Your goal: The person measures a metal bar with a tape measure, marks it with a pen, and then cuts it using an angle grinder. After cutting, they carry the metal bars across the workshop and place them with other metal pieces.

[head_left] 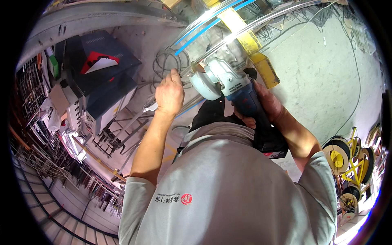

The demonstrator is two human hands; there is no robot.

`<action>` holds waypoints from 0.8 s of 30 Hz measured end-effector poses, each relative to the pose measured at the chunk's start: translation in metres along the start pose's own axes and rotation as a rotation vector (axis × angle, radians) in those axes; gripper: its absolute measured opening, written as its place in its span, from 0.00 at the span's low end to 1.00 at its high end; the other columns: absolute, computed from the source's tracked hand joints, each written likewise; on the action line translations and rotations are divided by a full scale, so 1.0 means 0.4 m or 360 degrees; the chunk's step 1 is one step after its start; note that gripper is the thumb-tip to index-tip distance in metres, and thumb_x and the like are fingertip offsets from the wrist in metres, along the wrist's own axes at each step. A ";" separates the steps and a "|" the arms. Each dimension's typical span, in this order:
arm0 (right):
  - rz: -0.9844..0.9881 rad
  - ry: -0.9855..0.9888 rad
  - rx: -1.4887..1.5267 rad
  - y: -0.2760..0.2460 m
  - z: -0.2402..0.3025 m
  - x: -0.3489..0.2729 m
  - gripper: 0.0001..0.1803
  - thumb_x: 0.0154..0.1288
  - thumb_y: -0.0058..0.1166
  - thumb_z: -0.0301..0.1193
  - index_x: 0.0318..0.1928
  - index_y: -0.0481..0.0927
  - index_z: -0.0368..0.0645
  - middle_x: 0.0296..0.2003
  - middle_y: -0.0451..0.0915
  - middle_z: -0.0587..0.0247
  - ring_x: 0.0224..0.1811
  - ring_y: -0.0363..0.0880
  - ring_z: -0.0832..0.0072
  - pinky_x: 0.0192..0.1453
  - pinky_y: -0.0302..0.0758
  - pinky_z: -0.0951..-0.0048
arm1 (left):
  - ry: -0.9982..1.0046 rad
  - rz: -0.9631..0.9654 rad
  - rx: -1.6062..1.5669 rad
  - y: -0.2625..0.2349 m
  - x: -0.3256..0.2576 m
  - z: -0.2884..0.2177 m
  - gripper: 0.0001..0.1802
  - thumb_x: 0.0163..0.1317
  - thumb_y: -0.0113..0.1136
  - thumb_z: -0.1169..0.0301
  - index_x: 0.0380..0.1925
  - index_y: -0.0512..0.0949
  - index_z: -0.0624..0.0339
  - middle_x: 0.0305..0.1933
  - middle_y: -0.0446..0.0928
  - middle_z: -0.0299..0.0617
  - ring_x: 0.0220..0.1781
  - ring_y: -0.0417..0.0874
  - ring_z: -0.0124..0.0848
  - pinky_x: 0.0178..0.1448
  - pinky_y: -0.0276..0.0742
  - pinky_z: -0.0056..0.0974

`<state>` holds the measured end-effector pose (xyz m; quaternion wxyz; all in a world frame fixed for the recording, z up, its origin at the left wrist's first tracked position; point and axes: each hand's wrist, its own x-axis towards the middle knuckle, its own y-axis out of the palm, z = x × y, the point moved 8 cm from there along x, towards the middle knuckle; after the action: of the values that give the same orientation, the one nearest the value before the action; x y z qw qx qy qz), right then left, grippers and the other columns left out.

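Note:
My right hand (267,104) grips the blue body of a cordless angle grinder (234,87) with a grey gear head and a pale round guard; its black battery pack (271,143) sits near my chest. The grinder's disc end lies against long shiny metal bars (245,30) that run diagonally up to the right. My left hand (169,94) is closed on one of these bars just left of the grinder, knuckles up. A grey shirt covers the lower middle of the view.
A dark blue machine cabinet (100,71) with a red and white label stands at left. Racks of metal tools (53,159) fill the lower left. Yellow cable reels (347,159) sit at right. Loose cables (165,61) lie on the concrete floor (322,77). A yellow beam (251,41) crosses above.

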<state>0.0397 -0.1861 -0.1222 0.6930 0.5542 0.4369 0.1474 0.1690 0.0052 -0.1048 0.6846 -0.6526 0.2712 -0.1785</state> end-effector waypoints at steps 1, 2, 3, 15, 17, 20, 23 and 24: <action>0.0017 -0.0001 -0.0002 -0.001 -0.001 0.001 0.45 0.64 0.43 0.70 0.55 0.72 0.38 0.27 0.78 0.45 0.14 0.74 0.68 0.16 0.72 0.69 | -0.0002 0.0005 -0.0005 0.000 0.000 0.000 0.24 0.55 0.55 0.77 0.53 0.70 0.73 0.33 0.77 0.49 0.32 0.83 0.44 0.35 0.80 0.44; 0.0012 0.0006 0.0009 0.000 -0.001 0.002 0.45 0.64 0.43 0.70 0.55 0.73 0.38 0.27 0.78 0.45 0.14 0.74 0.68 0.16 0.72 0.69 | -0.0005 0.0011 -0.0009 0.000 0.000 0.000 0.24 0.55 0.55 0.77 0.53 0.70 0.73 0.33 0.77 0.49 0.33 0.83 0.44 0.35 0.80 0.44; 0.0008 0.0014 0.0020 0.001 -0.001 0.002 0.45 0.63 0.43 0.70 0.55 0.73 0.38 0.27 0.78 0.45 0.14 0.74 0.68 0.16 0.72 0.69 | -0.0008 0.0022 -0.0019 0.000 0.000 0.000 0.24 0.54 0.56 0.76 0.53 0.70 0.73 0.33 0.77 0.49 0.33 0.83 0.44 0.35 0.80 0.44; -0.0078 -0.0003 0.0016 -0.006 0.000 0.000 0.40 0.69 0.38 0.66 0.49 0.76 0.38 0.26 0.80 0.49 0.15 0.72 0.67 0.18 0.70 0.70 | -0.0076 0.0107 -0.0104 0.021 0.002 0.010 0.22 0.54 0.57 0.76 0.51 0.70 0.70 0.32 0.77 0.49 0.32 0.82 0.45 0.35 0.80 0.45; -0.0067 -0.0012 0.0010 -0.011 0.002 0.002 0.39 0.69 0.38 0.65 0.49 0.77 0.38 0.27 0.80 0.49 0.16 0.74 0.67 0.19 0.71 0.70 | -0.0049 0.0117 -0.0077 0.017 -0.001 0.009 0.23 0.55 0.57 0.75 0.52 0.70 0.71 0.32 0.77 0.48 0.32 0.82 0.45 0.35 0.80 0.46; -0.0177 -0.0059 -0.0001 -0.030 0.011 0.008 0.37 0.70 0.40 0.64 0.51 0.77 0.39 0.31 0.82 0.51 0.22 0.78 0.66 0.26 0.76 0.69 | -0.0028 0.0033 -0.0100 0.001 0.004 0.002 0.22 0.55 0.57 0.75 0.52 0.71 0.70 0.31 0.77 0.48 0.31 0.82 0.45 0.33 0.79 0.46; -0.0352 -0.0192 -0.0073 -0.044 0.021 0.012 0.36 0.71 0.43 0.62 0.53 0.76 0.39 0.36 0.83 0.53 0.30 0.82 0.66 0.34 0.79 0.70 | -0.0014 -0.0011 -0.0099 -0.001 0.001 -0.002 0.21 0.56 0.57 0.75 0.51 0.71 0.70 0.30 0.76 0.47 0.30 0.82 0.44 0.32 0.79 0.46; -0.0293 -0.0209 -0.0115 -0.044 0.027 0.012 0.35 0.71 0.43 0.62 0.53 0.76 0.40 0.37 0.83 0.55 0.32 0.82 0.67 0.36 0.79 0.70 | -0.0004 -0.0024 -0.0088 0.001 -0.001 -0.003 0.20 0.57 0.57 0.75 0.50 0.71 0.70 0.30 0.76 0.47 0.29 0.82 0.44 0.32 0.79 0.45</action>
<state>0.0458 -0.1959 -0.1399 0.7503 0.4949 0.4340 0.0619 0.1677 0.0045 -0.1052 0.6654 -0.6735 0.2702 -0.1753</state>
